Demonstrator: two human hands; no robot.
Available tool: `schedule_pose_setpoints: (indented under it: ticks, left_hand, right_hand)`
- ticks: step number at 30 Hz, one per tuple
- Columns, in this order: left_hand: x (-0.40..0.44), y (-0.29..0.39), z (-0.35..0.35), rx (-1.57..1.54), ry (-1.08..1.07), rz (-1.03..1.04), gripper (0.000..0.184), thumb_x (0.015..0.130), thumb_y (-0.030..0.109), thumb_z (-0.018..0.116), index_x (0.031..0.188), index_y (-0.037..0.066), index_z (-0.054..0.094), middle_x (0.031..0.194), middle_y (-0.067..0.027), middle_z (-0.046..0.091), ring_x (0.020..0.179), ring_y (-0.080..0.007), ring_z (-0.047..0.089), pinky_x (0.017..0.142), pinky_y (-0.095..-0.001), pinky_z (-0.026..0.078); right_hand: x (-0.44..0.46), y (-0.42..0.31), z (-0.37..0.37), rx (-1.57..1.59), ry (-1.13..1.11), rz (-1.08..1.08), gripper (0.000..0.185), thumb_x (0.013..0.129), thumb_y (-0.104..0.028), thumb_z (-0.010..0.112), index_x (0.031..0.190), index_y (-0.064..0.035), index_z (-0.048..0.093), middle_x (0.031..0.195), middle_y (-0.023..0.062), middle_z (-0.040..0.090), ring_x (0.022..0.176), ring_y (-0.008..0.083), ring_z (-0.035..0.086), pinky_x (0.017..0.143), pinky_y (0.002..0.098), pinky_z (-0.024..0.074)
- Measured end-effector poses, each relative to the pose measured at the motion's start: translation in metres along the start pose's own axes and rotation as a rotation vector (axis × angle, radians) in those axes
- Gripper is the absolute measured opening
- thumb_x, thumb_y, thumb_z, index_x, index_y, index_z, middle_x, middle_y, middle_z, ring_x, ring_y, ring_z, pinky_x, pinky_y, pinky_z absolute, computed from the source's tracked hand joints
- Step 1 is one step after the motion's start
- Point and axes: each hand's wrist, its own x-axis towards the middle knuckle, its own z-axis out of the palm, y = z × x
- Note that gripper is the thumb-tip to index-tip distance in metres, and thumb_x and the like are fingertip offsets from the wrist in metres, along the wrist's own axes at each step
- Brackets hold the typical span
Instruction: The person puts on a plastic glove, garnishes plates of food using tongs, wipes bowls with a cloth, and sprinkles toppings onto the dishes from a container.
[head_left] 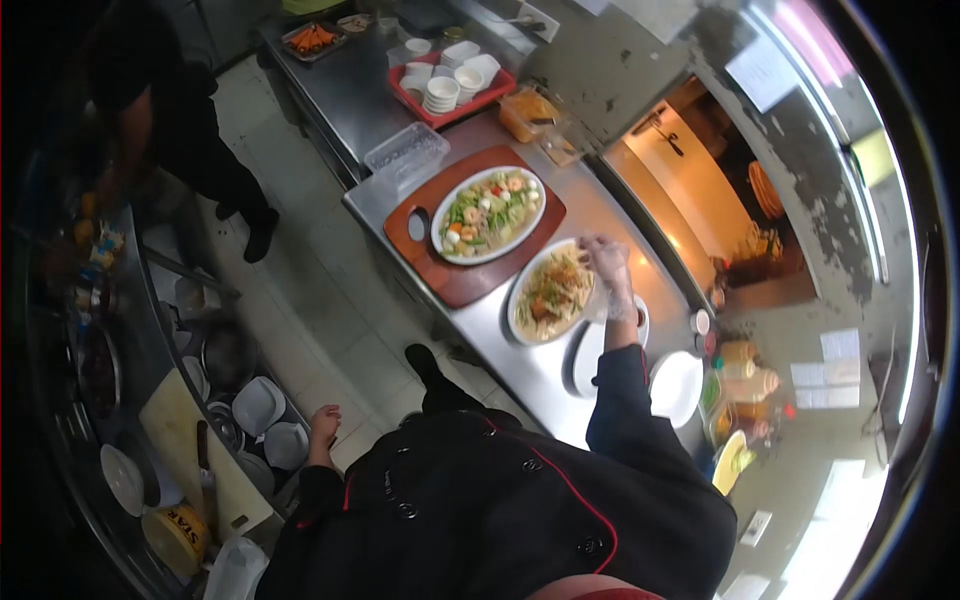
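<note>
My right hand (607, 262), in a clear plastic glove, is over the far rim of an oval plate of noodles (548, 295) topped with brown shreds. Its fingers are bent together in a pinch; whatever they hold is too small to make out. Beside that plate, a white oval dish of mixed vegetables with shrimp and small eggs (490, 215) rests on a reddish wooden board (480, 288). White plates (676, 388) stand nearer my right sleeve. Away from the counter, my left hand (325, 424) hangs at my side, fingers loosely bent and nothing visible in them.
A red tray (505, 88) of white cups and a clear plastic container (407, 150) stand farther along the steel counter. Sauce bottles (752, 382) are at the right. On the left counter lie a cutting board (170, 420) and a knife (205, 465). Another person (180, 110) stands upper left.
</note>
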Motion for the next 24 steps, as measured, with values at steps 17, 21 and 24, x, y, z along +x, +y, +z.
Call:
schedule_pose_setpoints:
  ticks: [17, 21, 24]
  left_hand:
    - [-0.045, 0.187, 0.048, 0.103, 0.088, 0.218, 0.027, 0.087, 0.015, 0.055, 0.112, 0.006, 0.061, 0.101, -0.0135, 0.066, 0.096, -0.0238, 0.064, 0.083, -0.0344, 0.051]
    - [-0.028, 0.245, 0.052, 0.389, 0.054, 0.565, 0.029, 0.084, 0.021, 0.056, 0.107, 0.006, 0.062, 0.089, -0.0144, 0.066, 0.085, -0.0309, 0.063, 0.075, -0.0404, 0.050]
    - [-0.027, 0.311, 0.045, 0.399, -0.003, 0.518, 0.027, 0.081, 0.021, 0.057, 0.102, 0.006, 0.063, 0.090, -0.0139, 0.066, 0.083, -0.0303, 0.063, 0.073, -0.0403, 0.049]
  right_hand:
    - [0.332, 0.080, 0.042, -1.519, 0.045, -0.429, 0.022, 0.079, -0.033, 0.058, 0.075, -0.0132, 0.067, 0.063, 0.0093, 0.065, 0.057, 0.0234, 0.065, 0.049, 0.0371, 0.0498]
    - [0.305, 0.120, -0.007, -1.703, 0.335, -0.846, 0.025, 0.077, -0.034, 0.060, 0.081, -0.0116, 0.068, 0.059, 0.0094, 0.063, 0.055, 0.0210, 0.064, 0.047, 0.0344, 0.0496]
    - [0.211, 0.039, -0.018, -0.408, 0.099, -0.168, 0.024, 0.077, -0.033, 0.060, 0.081, -0.0106, 0.068, 0.059, 0.0103, 0.063, 0.056, 0.0210, 0.064, 0.048, 0.0329, 0.0505]
